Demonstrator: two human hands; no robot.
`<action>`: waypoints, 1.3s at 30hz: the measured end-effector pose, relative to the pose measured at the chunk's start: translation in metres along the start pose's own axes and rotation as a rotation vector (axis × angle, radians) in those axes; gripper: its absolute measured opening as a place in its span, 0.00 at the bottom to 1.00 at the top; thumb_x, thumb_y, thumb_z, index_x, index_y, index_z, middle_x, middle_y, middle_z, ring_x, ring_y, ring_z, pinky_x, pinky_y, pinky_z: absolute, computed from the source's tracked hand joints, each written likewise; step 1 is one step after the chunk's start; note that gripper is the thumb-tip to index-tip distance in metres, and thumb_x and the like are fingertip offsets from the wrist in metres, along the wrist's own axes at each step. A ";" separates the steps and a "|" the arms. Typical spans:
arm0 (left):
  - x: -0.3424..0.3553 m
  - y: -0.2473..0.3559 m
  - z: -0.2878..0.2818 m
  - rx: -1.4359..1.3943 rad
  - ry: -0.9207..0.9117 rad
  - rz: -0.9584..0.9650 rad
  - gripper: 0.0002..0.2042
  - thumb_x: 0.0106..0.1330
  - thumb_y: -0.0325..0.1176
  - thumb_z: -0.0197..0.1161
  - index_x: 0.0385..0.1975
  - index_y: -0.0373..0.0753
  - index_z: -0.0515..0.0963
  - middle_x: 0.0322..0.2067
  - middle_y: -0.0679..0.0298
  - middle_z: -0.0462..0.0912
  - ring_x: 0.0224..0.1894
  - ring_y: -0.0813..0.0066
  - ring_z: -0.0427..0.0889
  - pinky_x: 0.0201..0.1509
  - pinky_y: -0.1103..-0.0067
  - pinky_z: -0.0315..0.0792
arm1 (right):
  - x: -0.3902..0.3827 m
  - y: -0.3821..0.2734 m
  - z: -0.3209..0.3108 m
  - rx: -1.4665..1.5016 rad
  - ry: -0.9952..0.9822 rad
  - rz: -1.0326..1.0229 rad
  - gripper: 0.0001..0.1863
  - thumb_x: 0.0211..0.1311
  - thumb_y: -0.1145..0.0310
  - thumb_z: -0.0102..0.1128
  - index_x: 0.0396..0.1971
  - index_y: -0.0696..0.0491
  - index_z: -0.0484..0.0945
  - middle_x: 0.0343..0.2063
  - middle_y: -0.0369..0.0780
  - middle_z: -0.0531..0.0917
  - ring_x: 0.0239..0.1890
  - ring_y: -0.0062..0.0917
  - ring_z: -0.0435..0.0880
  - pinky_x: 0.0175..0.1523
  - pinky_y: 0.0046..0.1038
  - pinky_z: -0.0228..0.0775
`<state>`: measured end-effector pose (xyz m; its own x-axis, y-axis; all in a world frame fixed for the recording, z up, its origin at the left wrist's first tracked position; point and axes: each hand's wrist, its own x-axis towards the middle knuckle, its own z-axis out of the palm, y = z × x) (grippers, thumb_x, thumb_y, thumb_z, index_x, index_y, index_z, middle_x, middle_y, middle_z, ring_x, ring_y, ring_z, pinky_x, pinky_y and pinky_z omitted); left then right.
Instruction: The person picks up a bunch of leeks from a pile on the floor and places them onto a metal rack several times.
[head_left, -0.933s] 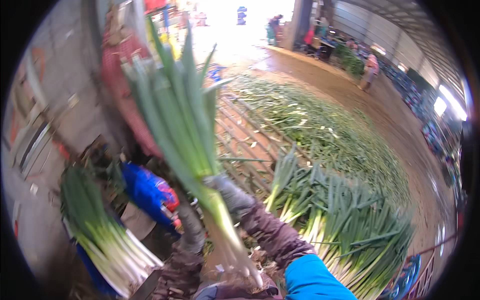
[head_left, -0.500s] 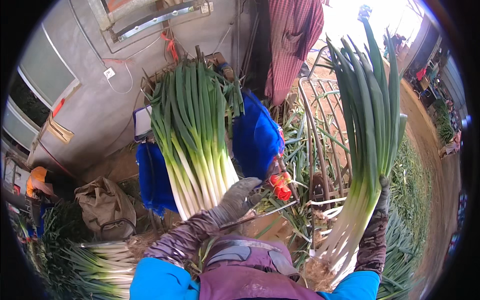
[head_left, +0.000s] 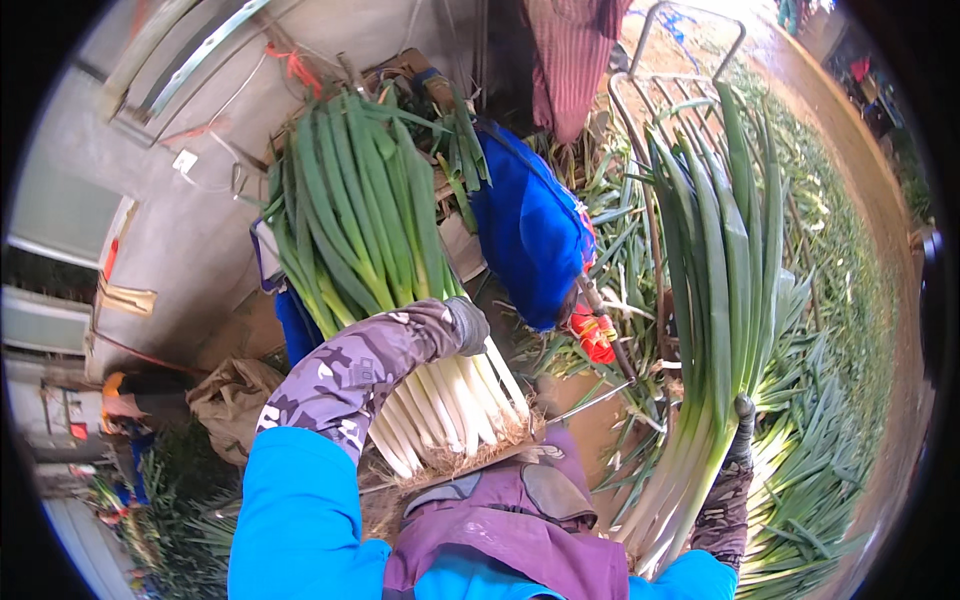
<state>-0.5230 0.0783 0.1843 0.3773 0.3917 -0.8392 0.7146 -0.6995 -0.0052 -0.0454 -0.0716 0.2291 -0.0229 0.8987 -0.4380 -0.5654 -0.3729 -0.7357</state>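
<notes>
A thick bundle of large green onions (head_left: 370,200) lies on a stand in front of me, its green leaves pointing away and its white stalks and roots toward me. My left hand (head_left: 467,326), in a grey glove, is curled over the right side of this bundle, its forearm lying across the stalks. My right hand (head_left: 742,420), also gloved, grips a second bunch of green onions (head_left: 715,290) where green turns to white. That bunch stands nearly upright on my right, leaves up; its lower ends are partly hidden.
Blue cloth (head_left: 525,230) and a red bundle of ties (head_left: 593,333) hang right of the stand. A metal rack (head_left: 650,180) stands beyond the held bunch. More green onions (head_left: 815,470) lie at the far right. At left are a sack (head_left: 235,405) and another person (head_left: 125,400).
My left hand has moved up and over the bundle and curled round its right side. The bundle's root ends now show. My view has shifted; the right hand still holds its bunch.
</notes>
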 end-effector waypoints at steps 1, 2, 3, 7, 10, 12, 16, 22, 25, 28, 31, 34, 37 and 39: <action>0.016 -0.006 0.005 0.033 -0.082 -0.038 0.24 0.72 0.53 0.50 0.48 0.42 0.86 0.47 0.56 0.87 0.54 0.53 0.84 0.59 0.60 0.75 | 0.006 0.007 -0.007 -0.014 0.007 0.002 0.43 0.54 0.49 0.70 0.65 0.60 0.69 0.56 0.48 0.81 0.55 0.39 0.81 0.64 0.40 0.74; 0.022 -0.017 0.016 0.056 -0.081 -0.032 0.25 0.73 0.55 0.47 0.46 0.42 0.86 0.47 0.57 0.87 0.54 0.55 0.83 0.59 0.61 0.73 | 0.013 0.016 -0.012 -0.022 0.010 0.005 0.43 0.55 0.49 0.70 0.65 0.60 0.68 0.56 0.48 0.80 0.55 0.38 0.81 0.64 0.39 0.73; 0.020 -0.023 0.009 0.136 -0.081 0.033 0.26 0.73 0.56 0.47 0.46 0.42 0.86 0.46 0.58 0.87 0.53 0.56 0.83 0.59 0.62 0.72 | 0.018 0.024 -0.032 -0.040 0.049 -0.020 0.42 0.55 0.50 0.70 0.65 0.60 0.69 0.55 0.47 0.81 0.55 0.38 0.81 0.64 0.39 0.74; -0.016 -0.012 0.002 0.221 0.028 0.058 0.26 0.72 0.57 0.49 0.46 0.41 0.84 0.46 0.60 0.86 0.54 0.60 0.79 0.65 0.62 0.63 | 0.023 0.038 -0.043 0.010 0.134 0.014 0.39 0.55 0.53 0.71 0.63 0.62 0.71 0.53 0.46 0.82 0.51 0.35 0.84 0.60 0.36 0.77; -0.023 -0.027 -0.002 0.146 0.034 0.089 0.28 0.70 0.59 0.50 0.49 0.39 0.82 0.51 0.57 0.83 0.57 0.59 0.77 0.66 0.64 0.62 | 0.034 0.049 -0.048 -0.011 0.129 0.051 0.39 0.55 0.54 0.71 0.62 0.62 0.71 0.51 0.46 0.83 0.49 0.35 0.85 0.59 0.35 0.79; -0.014 -0.033 -0.005 0.129 -0.044 0.107 0.29 0.70 0.60 0.50 0.51 0.39 0.82 0.52 0.55 0.82 0.59 0.58 0.76 0.68 0.64 0.61 | 0.047 0.059 -0.055 -0.020 0.098 0.100 0.39 0.54 0.53 0.72 0.61 0.63 0.71 0.51 0.48 0.83 0.48 0.35 0.86 0.57 0.36 0.80; 0.006 -0.071 -0.005 0.022 -0.103 0.123 0.36 0.71 0.64 0.43 0.62 0.40 0.77 0.63 0.56 0.78 0.68 0.58 0.72 0.71 0.63 0.60 | 0.064 0.073 -0.074 -0.041 0.091 0.172 0.38 0.56 0.55 0.72 0.61 0.63 0.71 0.50 0.48 0.83 0.47 0.35 0.87 0.55 0.37 0.82; 0.023 -0.058 -0.034 0.152 -0.314 -0.024 0.34 0.73 0.63 0.40 0.58 0.39 0.80 0.59 0.54 0.81 0.62 0.57 0.77 0.71 0.63 0.61 | 0.073 0.101 -0.103 -0.001 0.087 0.394 0.37 0.57 0.59 0.71 0.62 0.64 0.71 0.49 0.49 0.85 0.45 0.36 0.88 0.52 0.39 0.84; 0.026 -0.057 -0.034 0.103 -0.383 -0.075 0.33 0.74 0.60 0.38 0.59 0.39 0.79 0.60 0.56 0.80 0.64 0.55 0.75 0.73 0.60 0.57 | 0.064 0.066 -0.027 0.099 -0.002 0.393 0.46 0.50 0.54 0.77 0.65 0.64 0.67 0.55 0.50 0.81 0.53 0.38 0.84 0.60 0.40 0.79; 0.038 -0.073 0.016 0.111 -0.266 -0.087 0.33 0.75 0.59 0.37 0.62 0.40 0.78 0.63 0.55 0.77 0.68 0.54 0.70 0.75 0.58 0.53 | 0.062 0.037 0.025 0.078 -0.027 0.369 0.48 0.49 0.54 0.77 0.66 0.64 0.67 0.56 0.51 0.80 0.55 0.39 0.83 0.62 0.41 0.77; 0.029 -0.071 0.008 0.184 -0.235 -0.076 0.33 0.75 0.58 0.36 0.62 0.40 0.77 0.65 0.53 0.75 0.70 0.54 0.68 0.76 0.58 0.50 | 0.058 0.036 0.055 0.101 0.025 0.343 0.48 0.48 0.53 0.77 0.65 0.64 0.67 0.56 0.51 0.81 0.55 0.40 0.83 0.62 0.41 0.77; 0.013 -0.065 -0.021 0.287 -0.335 -0.014 0.33 0.75 0.58 0.37 0.59 0.40 0.80 0.60 0.54 0.79 0.66 0.53 0.73 0.75 0.56 0.49 | 0.052 0.033 0.075 0.113 0.064 0.309 0.48 0.48 0.53 0.76 0.65 0.64 0.67 0.55 0.52 0.81 0.55 0.41 0.83 0.62 0.41 0.77; -0.012 -0.058 -0.039 0.364 -0.252 -0.002 0.31 0.75 0.57 0.38 0.55 0.42 0.83 0.52 0.55 0.85 0.61 0.54 0.78 0.74 0.52 0.48 | 0.046 0.030 0.092 0.101 0.114 0.279 0.48 0.47 0.52 0.76 0.65 0.64 0.67 0.54 0.52 0.81 0.55 0.41 0.83 0.62 0.41 0.76; -0.021 -0.066 -0.034 0.307 -0.207 -0.005 0.30 0.75 0.57 0.39 0.53 0.43 0.84 0.50 0.55 0.86 0.59 0.55 0.79 0.74 0.51 0.48 | 0.046 0.028 0.100 0.082 0.119 0.277 0.48 0.47 0.52 0.76 0.65 0.64 0.68 0.54 0.52 0.82 0.54 0.41 0.83 0.61 0.40 0.77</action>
<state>-0.5581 0.1364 0.2204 0.2245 0.2883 -0.9309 0.4943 -0.8569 -0.1462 -0.1445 -0.0177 0.2403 -0.0914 0.7306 -0.6767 -0.6159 -0.5754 -0.5381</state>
